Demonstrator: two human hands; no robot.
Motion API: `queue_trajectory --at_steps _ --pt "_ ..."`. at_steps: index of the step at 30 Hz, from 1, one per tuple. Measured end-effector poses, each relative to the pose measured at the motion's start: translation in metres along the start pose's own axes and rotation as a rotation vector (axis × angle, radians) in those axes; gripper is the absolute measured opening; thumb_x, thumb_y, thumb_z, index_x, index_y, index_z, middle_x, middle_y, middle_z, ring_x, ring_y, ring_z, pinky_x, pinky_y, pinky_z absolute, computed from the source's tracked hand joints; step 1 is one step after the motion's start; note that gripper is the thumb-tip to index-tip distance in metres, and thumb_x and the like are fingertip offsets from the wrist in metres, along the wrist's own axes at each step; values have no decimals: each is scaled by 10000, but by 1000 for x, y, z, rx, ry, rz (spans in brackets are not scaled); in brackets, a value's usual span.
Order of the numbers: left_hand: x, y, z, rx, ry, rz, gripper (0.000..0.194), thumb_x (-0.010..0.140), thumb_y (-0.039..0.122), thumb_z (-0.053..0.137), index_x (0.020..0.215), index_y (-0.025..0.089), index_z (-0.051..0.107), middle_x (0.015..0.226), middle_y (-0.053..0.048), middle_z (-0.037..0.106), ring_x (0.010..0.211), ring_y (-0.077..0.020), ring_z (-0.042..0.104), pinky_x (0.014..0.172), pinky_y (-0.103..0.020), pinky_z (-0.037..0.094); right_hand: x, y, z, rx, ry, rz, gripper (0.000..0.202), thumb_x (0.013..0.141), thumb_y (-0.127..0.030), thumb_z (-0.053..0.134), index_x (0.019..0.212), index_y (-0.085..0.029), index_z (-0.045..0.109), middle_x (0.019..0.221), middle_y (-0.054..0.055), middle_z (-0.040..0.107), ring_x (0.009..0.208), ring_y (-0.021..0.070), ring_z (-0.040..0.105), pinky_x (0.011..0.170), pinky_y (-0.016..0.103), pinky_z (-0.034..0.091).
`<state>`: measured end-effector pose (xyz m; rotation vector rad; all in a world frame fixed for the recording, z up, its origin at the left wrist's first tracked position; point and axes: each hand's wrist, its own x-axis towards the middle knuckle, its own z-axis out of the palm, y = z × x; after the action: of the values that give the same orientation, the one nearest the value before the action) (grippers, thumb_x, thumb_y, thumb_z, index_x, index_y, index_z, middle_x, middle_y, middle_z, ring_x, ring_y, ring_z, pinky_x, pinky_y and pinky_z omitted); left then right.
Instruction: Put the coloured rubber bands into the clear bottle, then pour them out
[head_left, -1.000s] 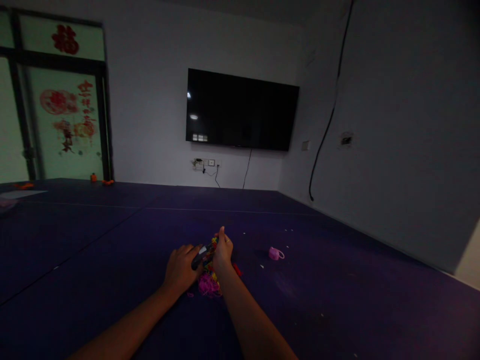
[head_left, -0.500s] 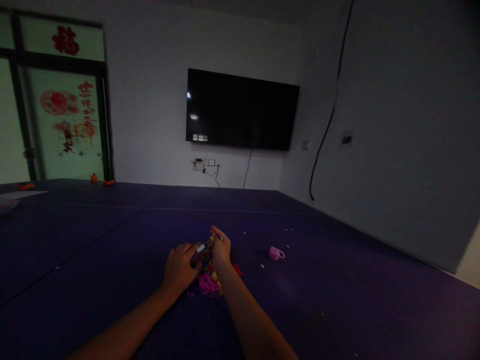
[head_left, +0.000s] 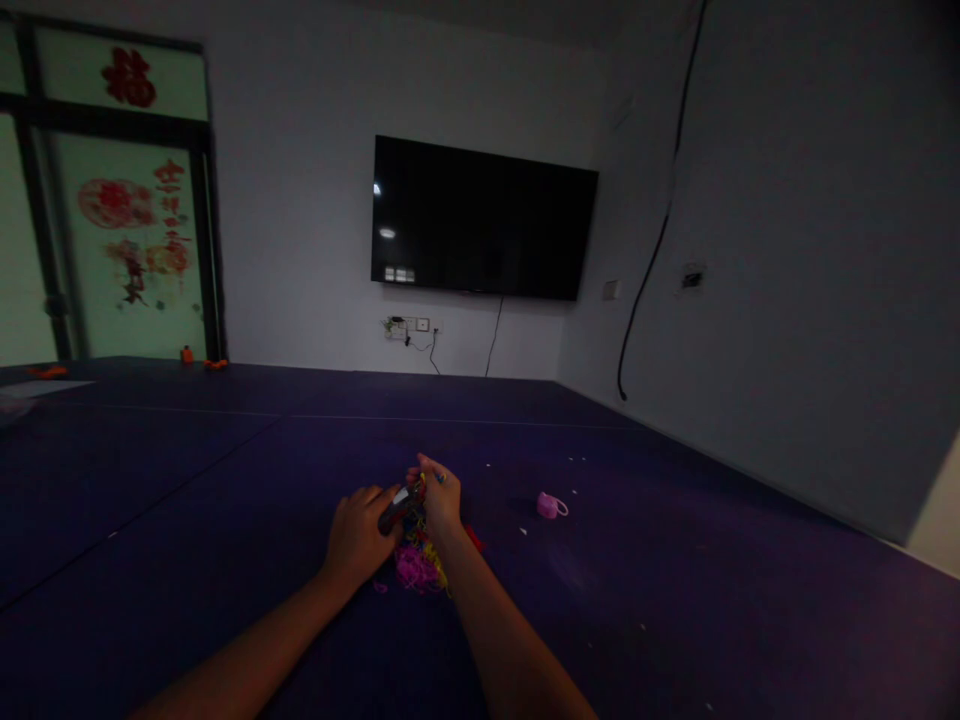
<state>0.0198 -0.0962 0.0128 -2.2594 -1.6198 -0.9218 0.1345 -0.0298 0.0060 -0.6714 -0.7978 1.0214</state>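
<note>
My left hand (head_left: 358, 535) is closed on a small dark, shiny bottle-like container (head_left: 394, 510), which lies tilted with its far end toward my other hand. Fingers curled, my right hand (head_left: 441, 497) is at that end, with bits of yellow and blue bands (head_left: 440, 478) showing at its fingers. Under and between both hands lies a tangled heap of thin, coloured rubber bands, pink ones (head_left: 415, 568) nearest me and yellow ones (head_left: 435, 560) beside them. Something red (head_left: 474, 538) shows partly behind my right wrist. A pink cap with a loop (head_left: 550, 506) lies apart to the right.
The dark purple surface (head_left: 300, 470) has white scraps (head_left: 523, 531) scattered to the right. Small orange objects (head_left: 216, 364) and a pale sheet (head_left: 49, 388) lie far left. Beyond are a wall-mounted television (head_left: 484, 220), hanging cables and a glass door (head_left: 127, 230).
The fingers of my right hand have shifted slightly at the container's end. My left hand keeps its hold, and the heap looks almost the same.
</note>
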Motion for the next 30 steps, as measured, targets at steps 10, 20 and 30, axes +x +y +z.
queue_trajectory --at_steps 10,20,30 --pt "0 0 0 7 -20 -11 379 746 237 603 1124 223 618 962 -52 655 930 -244 581 756 -333 389 -5 -10 6 -83 15 16 514 607 -661 637 551 -152 583 450 0 556 418 106 484 430 221 370" --pt "0 0 1 -17 19 53 400 756 254 600 1154 211 599 1029 -62 650 963 -253 565 792 -359 398 -3 -9 6 -76 86 9 585 696 -733 474 459 -205 397 394 -40 420 367 90 361 393 230 284" --pt "0 1 0 -33 15 26 394 756 251 587 1148 213 610 993 -66 659 951 -252 577 784 -347 402 -1 -4 5 -26 19 -36 488 755 -580 394 431 -220 336 434 -29 412 394 99 365 427 234 326"
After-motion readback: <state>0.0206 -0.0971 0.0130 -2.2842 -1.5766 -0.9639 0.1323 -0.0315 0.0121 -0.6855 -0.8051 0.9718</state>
